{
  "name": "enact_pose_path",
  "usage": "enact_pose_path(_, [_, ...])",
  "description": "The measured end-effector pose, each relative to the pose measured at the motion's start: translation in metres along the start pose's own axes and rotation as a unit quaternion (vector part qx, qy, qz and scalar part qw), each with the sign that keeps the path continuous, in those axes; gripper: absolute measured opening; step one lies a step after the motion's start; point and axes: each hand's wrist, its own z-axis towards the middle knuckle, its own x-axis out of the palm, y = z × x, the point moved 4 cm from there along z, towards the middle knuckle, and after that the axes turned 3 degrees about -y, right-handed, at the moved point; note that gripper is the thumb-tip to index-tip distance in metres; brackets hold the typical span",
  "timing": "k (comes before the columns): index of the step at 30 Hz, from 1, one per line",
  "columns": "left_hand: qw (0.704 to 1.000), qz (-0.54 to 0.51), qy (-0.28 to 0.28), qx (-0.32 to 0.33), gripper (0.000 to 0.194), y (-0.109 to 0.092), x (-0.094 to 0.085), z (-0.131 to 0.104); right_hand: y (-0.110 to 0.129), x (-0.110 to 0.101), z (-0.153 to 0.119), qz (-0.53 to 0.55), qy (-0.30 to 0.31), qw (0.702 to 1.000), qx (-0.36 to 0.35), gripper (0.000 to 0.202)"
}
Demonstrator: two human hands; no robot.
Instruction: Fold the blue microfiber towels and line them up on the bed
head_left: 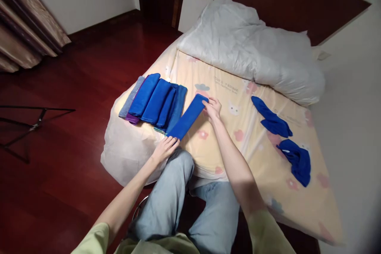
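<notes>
A blue cloth folded into a long strip (188,117) stretches between my two hands, just above the bed. Its near end is gripped by my left hand (166,147), fingers on top. My right hand (212,108) pinches the far end. Close by on the left lies a row of folded cloths (151,101), mostly blue, with a grey one (131,99) and a purple edge at the far left. Over on the right side of the bed are two crumpled blue cloths, one long (272,118) and one bunched up (297,160).
The bed (232,151) has a yellow patterned sheet. A white quilt (253,47) is heaped against the dark headboard (285,0). Dark red floor (74,135) lies to the left, with thin black stand legs (38,121) on it. A curtain (26,27) hangs beyond.
</notes>
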Motion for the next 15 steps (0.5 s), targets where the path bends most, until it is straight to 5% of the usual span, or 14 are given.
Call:
enact_pose_path(4, [0.989, 0.025, 0.062, -0.129, 0.04, 0.038, 0.004, 0.037, 0.0, 0.099, 0.036, -0.063, 0.092, 0.993, -0.043, 0.066])
enact_pose_path(7, [0.976, 0.022, 0.07, -0.203, 0.042, 0.033, 0.008, 0.059, -0.02, 0.108, 0.023, -0.121, 0.155, 0.978, -0.076, 0.073])
enact_pose_path(9, [0.977, -0.026, 0.057, -0.202, 0.042, 0.003, 0.008, 0.061, -0.04, 0.077, -0.008, -0.153, 0.174, 0.967, -0.106, 0.07])
enact_pose_path(11, [0.978, -0.09, 0.053, -0.179, 0.041, -0.039, 0.005, 0.051, -0.062, 0.021, -0.049, -0.19, 0.17, 0.957, -0.142, 0.062])
enact_pose_path(15, [0.975, -0.115, 0.096, -0.163, 0.048, -0.106, -0.01, 0.011, -0.095, -0.142, -0.127, -0.256, 0.055, 0.956, -0.13, 0.04])
